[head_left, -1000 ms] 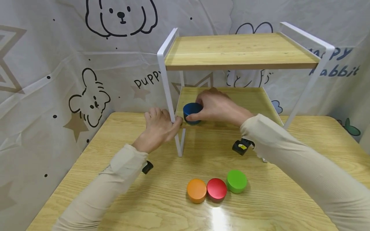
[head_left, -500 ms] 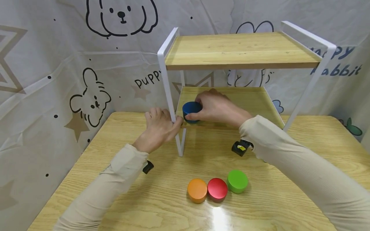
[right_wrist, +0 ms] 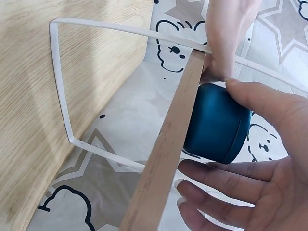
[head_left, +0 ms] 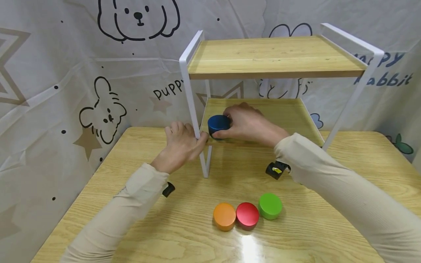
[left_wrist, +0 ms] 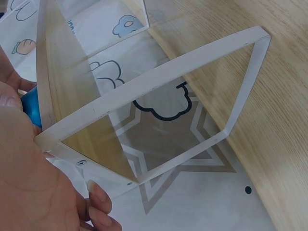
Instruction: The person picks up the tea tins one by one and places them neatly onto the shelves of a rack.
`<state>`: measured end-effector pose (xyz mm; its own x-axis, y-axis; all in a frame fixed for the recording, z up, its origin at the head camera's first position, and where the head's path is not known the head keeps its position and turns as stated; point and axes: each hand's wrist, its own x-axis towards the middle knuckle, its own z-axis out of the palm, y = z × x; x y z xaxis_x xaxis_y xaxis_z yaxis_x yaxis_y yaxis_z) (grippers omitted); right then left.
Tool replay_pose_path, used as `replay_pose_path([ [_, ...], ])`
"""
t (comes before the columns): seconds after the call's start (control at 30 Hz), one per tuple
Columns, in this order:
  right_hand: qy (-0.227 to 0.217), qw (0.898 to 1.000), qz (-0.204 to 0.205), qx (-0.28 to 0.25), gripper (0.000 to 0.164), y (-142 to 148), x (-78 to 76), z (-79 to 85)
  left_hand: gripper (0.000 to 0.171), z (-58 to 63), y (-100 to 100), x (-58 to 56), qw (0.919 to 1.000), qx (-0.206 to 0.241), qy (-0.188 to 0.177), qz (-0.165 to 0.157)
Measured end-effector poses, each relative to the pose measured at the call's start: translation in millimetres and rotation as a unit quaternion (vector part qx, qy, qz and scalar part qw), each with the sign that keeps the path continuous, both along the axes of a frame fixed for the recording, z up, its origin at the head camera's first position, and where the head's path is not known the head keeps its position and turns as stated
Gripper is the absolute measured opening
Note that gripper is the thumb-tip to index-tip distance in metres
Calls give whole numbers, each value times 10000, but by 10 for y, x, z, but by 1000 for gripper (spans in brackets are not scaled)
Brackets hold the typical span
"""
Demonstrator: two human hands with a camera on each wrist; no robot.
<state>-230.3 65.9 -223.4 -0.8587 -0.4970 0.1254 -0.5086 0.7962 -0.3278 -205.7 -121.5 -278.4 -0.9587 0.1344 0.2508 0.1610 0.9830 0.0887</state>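
A round dark-blue tin (head_left: 218, 126) sits at the left end of the lower board (head_left: 276, 115) of a two-tier shelf, next to the left post. My right hand (head_left: 251, 122) holds it from the right, thumb in front and fingers curving behind. In the right wrist view, the thumb touches one side of the tin (right_wrist: 216, 125), with the fingers along the opposite side. My left hand (head_left: 182, 142) grips the left white post (head_left: 192, 106) at lower-board height. In the left wrist view, the palm lies against the white frame (left_wrist: 159, 74), and only a bit of blue shows.
Orange (head_left: 224, 216), red (head_left: 247, 215) and green (head_left: 270, 205) round tins stand on the wooden table (head_left: 158, 226) in front of the shelf. The upper board (head_left: 276, 54) spans above my right hand. A printed cloth (head_left: 141, 73) hangs behind the table.
The blue tin has shifted very slightly back on the lower board, with my right hand around it. My left hand stays on the post, and the other tins have not moved.
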Motion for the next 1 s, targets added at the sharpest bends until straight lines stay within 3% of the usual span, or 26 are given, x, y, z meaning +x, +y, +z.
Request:
replay_pose_path([
  [0.1,46,10000,28,-51,57,33,-1,-11,41,9,5,-4,10000,-23,-47,4],
  [0.33,115,9990,397,-171,55,91,-13,-48,43,14,7,-5,9997,114,-211,70],
  [0.5,-58,9996,170,-216,70,196,27,-27,42,7,-4,-3,9996,202,-196,60],
  [0.7,183,9995,95,-226,78,434,110,-25,38,-3,-5,-2,9995,298,-5,-36],
  [0.87,194,9996,-144,-172,81,641,244,-27,39,-2,-3,-21,9987,366,-363,6],
  [1.0,341,9989,-68,-300,77,795,378,-67,42,6,-4,-27,9975,428,-562,72],
])
